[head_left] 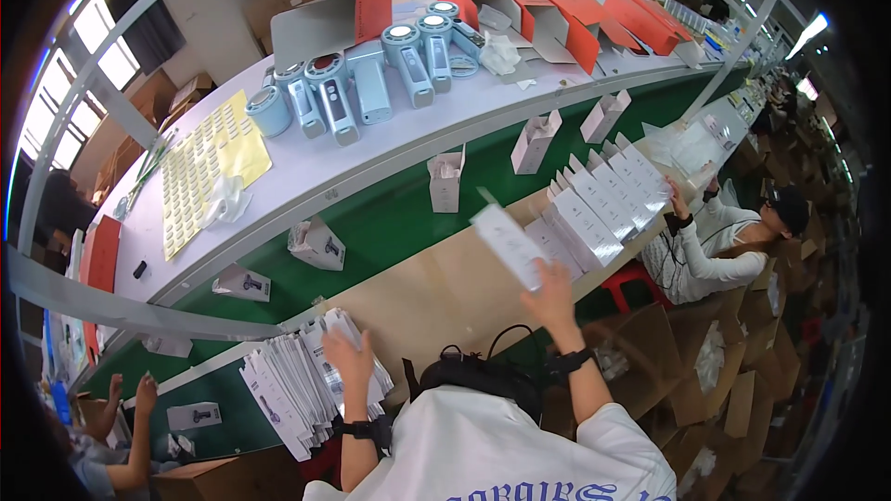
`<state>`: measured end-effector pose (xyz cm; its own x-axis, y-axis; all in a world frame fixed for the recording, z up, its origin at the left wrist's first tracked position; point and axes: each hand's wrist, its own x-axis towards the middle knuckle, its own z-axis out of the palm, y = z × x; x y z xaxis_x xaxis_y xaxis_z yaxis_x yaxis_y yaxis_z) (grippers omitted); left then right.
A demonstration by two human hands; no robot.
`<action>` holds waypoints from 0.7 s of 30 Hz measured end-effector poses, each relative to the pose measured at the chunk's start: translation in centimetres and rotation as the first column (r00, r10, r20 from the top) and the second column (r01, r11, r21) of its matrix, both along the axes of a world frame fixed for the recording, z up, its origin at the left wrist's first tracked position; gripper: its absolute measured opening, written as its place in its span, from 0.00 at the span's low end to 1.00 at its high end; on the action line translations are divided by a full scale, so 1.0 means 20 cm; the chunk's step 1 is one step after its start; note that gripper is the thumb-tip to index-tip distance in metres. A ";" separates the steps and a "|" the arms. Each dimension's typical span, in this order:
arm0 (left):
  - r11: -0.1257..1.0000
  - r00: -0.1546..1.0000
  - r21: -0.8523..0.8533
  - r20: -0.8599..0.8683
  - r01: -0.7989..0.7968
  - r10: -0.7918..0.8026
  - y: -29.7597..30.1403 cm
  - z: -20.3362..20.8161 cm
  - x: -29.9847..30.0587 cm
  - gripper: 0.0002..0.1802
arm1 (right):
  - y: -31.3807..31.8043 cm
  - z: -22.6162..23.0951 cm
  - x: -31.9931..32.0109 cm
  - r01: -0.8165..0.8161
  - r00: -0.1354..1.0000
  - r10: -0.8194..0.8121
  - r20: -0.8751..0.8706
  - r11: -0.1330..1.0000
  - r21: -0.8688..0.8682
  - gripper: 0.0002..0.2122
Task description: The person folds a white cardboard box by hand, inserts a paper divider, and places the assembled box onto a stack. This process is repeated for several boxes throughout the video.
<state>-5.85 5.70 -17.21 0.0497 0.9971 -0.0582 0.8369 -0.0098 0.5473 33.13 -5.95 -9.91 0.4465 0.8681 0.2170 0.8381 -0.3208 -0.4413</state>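
Observation:
My right hand (553, 299) grips the near end of a white carton (509, 243), tilted above the tan work surface. An end flap stands up at its far end. To the right of that carton, several white boxes (599, 199) stand in a packed row. At the left, my left hand (349, 354) lies over a stack of flat white cartons (290, 388), its fingers stretched out and touching the top ones. No grip on any carton shows there.
Open white boxes, one an upright carton (446, 182), sit along the green conveyor belt (390, 213). Beyond it, a shelf (371, 144) bears light-blue handheld devices (373, 88), red boxes (566, 23) and a yellow sticker sheet (209, 167). Co-workers sit at both sides; brown cartons (668, 353) stand behind right.

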 end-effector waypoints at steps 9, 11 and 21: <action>0.960 0.926 -0.182 -0.352 -0.214 0.139 -0.14 -0.29 -0.09 0.58 | -0.12 -0.32 0.21 0.406 0.896 -0.367 0.250 0.905 -0.127 0.27; 0.933 0.917 -0.219 -0.346 -0.286 0.200 -0.10 -0.27 -0.07 0.58 | -0.04 -0.25 0.11 0.429 0.868 -0.399 0.295 0.902 -0.043 0.27; 0.992 0.990 -0.113 -0.133 -0.058 0.043 -0.08 0.11 0.05 0.62 | 0.27 0.19 -0.58 -0.327 0.438 0.171 -0.883 0.945 0.021 0.19</action>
<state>-4.75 4.17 -14.95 -0.0160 0.9841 -0.1771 0.8989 0.0917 0.4285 21.45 -0.61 -6.12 0.0933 0.9571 -0.2743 0.1023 -0.2832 -0.9536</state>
